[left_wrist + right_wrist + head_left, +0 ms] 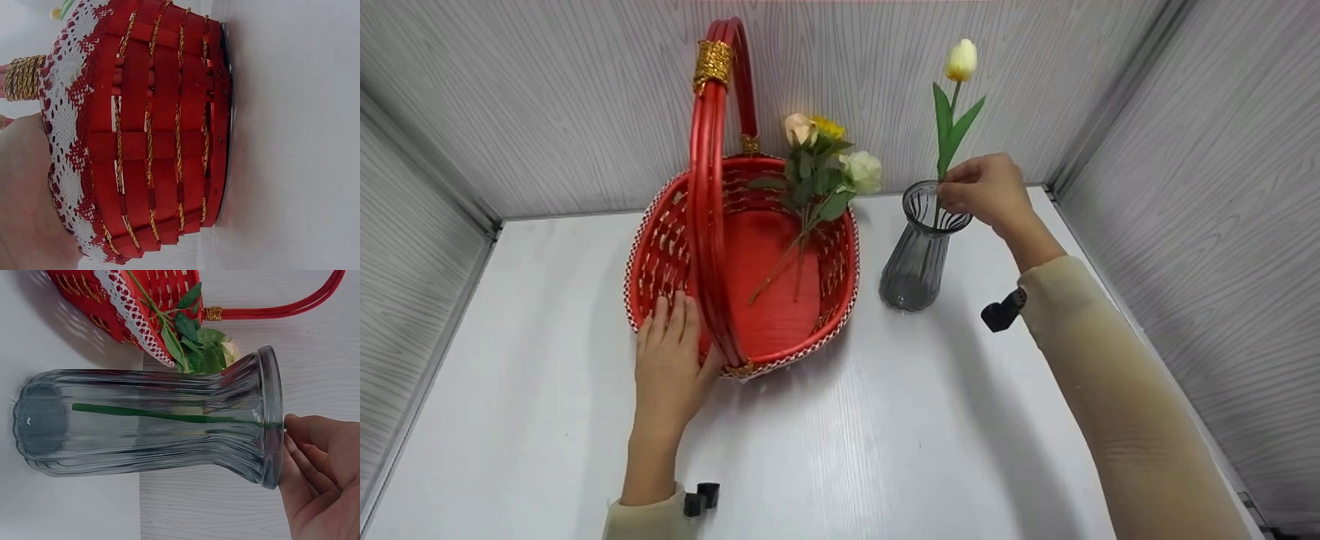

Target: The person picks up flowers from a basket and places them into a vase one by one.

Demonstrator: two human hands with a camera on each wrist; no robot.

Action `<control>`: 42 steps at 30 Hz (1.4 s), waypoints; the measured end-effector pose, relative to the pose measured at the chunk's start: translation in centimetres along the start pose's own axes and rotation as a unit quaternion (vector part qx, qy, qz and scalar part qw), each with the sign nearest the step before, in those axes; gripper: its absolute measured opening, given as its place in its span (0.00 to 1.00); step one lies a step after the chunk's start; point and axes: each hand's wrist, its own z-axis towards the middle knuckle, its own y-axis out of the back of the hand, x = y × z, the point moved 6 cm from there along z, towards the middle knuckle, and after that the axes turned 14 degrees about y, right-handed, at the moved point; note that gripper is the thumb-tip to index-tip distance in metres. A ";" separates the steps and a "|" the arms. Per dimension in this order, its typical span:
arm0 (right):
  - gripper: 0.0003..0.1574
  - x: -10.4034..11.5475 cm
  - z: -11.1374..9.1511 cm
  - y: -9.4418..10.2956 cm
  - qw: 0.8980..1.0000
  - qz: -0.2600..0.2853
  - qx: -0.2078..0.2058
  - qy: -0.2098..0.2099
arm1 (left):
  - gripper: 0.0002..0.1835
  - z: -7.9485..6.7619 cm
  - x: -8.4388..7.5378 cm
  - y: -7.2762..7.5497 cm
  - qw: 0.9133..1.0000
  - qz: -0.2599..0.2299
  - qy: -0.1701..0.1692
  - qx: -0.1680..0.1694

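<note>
My right hand (986,191) pinches the stem of a white-and-yellow tulip (961,61) with two green leaves, above the mouth of a ribbed grey glass vase (913,262). Through the glass in the right wrist view, the green stem (140,412) reaches down inside, its lower end short of the vase's base. At the near left rim of a red woven basket (765,337), my left hand (669,371) rests with its fingers fairly straight over the edge, thumb beside the handle. The left wrist view shows the palm against the white lace trim (67,118); the fingertips are hidden there.
Inside the basket, a cream rose (800,129), a yellow flower (829,126) and a white flower (861,171) lean on the back right rim. The tall red handle (706,165) arches over the basket. Wood-grained panels (607,97) enclose the white table (825,450).
</note>
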 end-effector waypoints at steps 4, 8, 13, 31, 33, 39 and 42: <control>0.16 0.0 -0.3 0.2 1.000 -0.017 -0.002 0.003 | 0.37 0.0 0.1 -0.1 1.000 0.003 0.008 0.013; 0.15 0.1 -0.5 0.5 1.000 -0.015 -0.014 0.007 | 0.37 0.0 0.2 -0.1 1.000 0.004 0.012 0.017; 0.14 0.2 -0.6 0.4 0.999 0.034 -0.028 0.009 | 0.37 0.0 0.3 -0.1 1.000 0.003 0.012 0.014; 0.11 1.7 -2.3 -0.1 0.981 0.169 -0.083 0.036 | 0.37 0.1 0.4 -0.2 1.000 0.007 0.013 0.016; 0.11 1.8 -2.5 -0.6 0.978 0.187 -0.079 0.039 | 0.37 0.1 0.4 -0.2 1.000 0.008 0.014 0.018; 0.11 2.1 -3.0 -2.5 0.975 0.207 -0.059 0.046 | 0.38 0.1 0.4 -0.4 0.999 0.010 0.019 0.027; 0.11 2.4 -3.3 -3.6 0.974 0.218 -0.048 0.044 | 0.37 0.1 0.3 -0.4 0.999 0.009 0.017 0.025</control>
